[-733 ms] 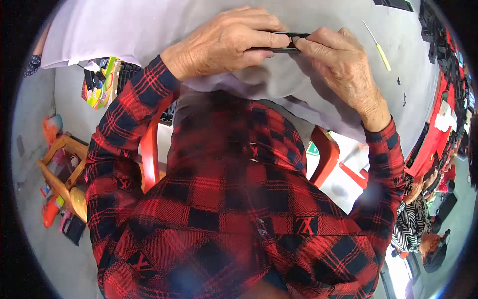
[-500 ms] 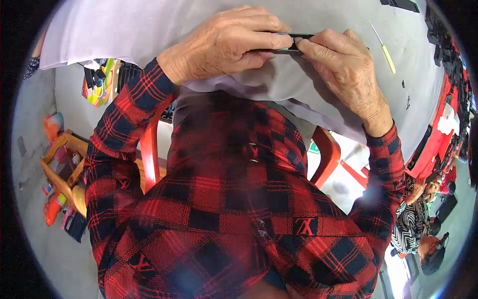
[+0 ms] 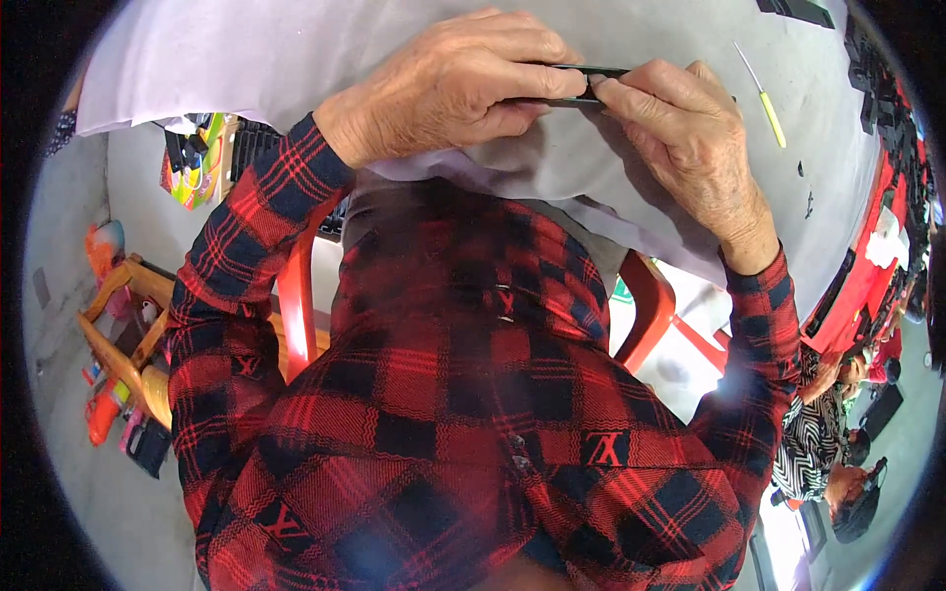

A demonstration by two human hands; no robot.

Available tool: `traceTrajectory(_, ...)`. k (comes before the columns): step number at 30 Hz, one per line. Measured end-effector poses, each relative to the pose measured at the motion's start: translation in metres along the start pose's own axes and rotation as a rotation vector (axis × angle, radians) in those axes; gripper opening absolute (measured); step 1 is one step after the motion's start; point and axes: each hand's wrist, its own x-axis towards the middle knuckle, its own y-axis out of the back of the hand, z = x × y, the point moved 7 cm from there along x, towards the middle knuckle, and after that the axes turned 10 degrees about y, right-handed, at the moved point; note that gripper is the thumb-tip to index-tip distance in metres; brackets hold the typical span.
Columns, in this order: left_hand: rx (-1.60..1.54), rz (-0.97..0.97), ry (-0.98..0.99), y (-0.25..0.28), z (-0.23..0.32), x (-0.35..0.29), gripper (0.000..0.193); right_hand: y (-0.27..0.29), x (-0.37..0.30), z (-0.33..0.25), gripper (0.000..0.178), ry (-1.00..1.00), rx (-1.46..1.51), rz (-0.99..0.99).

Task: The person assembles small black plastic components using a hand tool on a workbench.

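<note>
Holding a narrow black plastic piece (image 3: 607, 72) at the top of the frame, just right of centre, the two hands meet over it from either side. The left hand (image 3: 453, 87) comes in from the left, its fingers and thumb clamped on the piece and hiding much of it. The right hand (image 3: 690, 128) has its thumb and forefinger pressed together on the right part of the piece, their tips near the left hand's; how its other fingers sit against it I cannot tell. The piece lies roughly level across the frame, above a pale grey cloth (image 3: 246, 69) that covers the table.

To the right of the right hand, in the upper right, a small screwdriver-like tool (image 3: 772, 116) with a yellow-green handle lies on the cloth, with two tiny black scraps (image 3: 800, 169) below it. A flat black part (image 3: 796, 11) is at the top right edge, and a red cloth (image 3: 867, 295) with a crumpled white tissue (image 3: 887, 241) on it runs down the right side. At the left of the frame is a wooden stool (image 3: 123, 360); a seated person in a zigzag-patterned top (image 3: 806, 448) is at the lower right.
</note>
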Motion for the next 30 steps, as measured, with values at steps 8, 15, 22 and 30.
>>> traceTrajectory(8,-0.022,-0.014,0.047,0.002,0.000,0.002,0.038,0.001,0.001,0.001,0.021,0.005,0.005,0.017)
traceTrajectory(15,-0.034,-0.012,0.045,-0.001,-0.001,0.001,0.036,-0.001,0.001,0.002,0.021,0.037,-0.017,-0.056)
traceTrajectory(22,-0.104,-0.051,0.065,0.000,0.000,0.003,0.036,-0.003,-0.001,0.010,0.037,0.055,0.057,-0.179)
traceTrajectory(30,-0.164,-0.121,0.185,0.001,0.000,0.006,0.035,-0.004,0.001,0.008,0.038,0.098,0.032,-0.170)
